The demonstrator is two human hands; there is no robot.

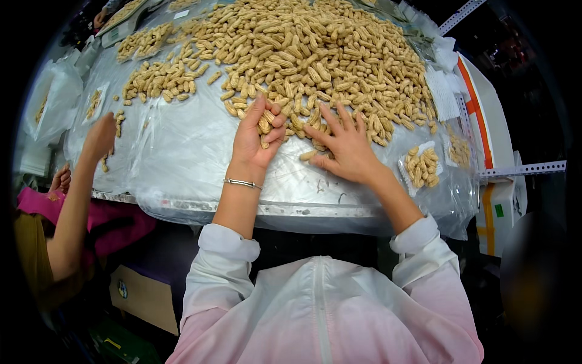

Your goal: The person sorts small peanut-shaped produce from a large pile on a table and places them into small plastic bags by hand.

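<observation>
A large heap of unshelled peanuts (318, 59) covers the far middle of a plastic-covered metal table (182, 150). My left hand (261, 127), with a metal bangle at its wrist, is turned palm up at the heap's near edge, its fingers curled around several peanuts. To its right, my right hand (348, 145) is palm down with fingers spread. Its fingertips touch the near peanuts, and a single peanut (308, 155) lies by its thumb. Farther right, a small white tray (406, 179) holds a portion of peanuts.
A co-worker's arm (84, 182) reaches over the table at left, near a smaller peanut pile (159, 79) and a plastic bag (54, 100). A scale (119, 32) stands far left. White foam boxes (489, 109) and a perforated metal bar (523, 169) are at right.
</observation>
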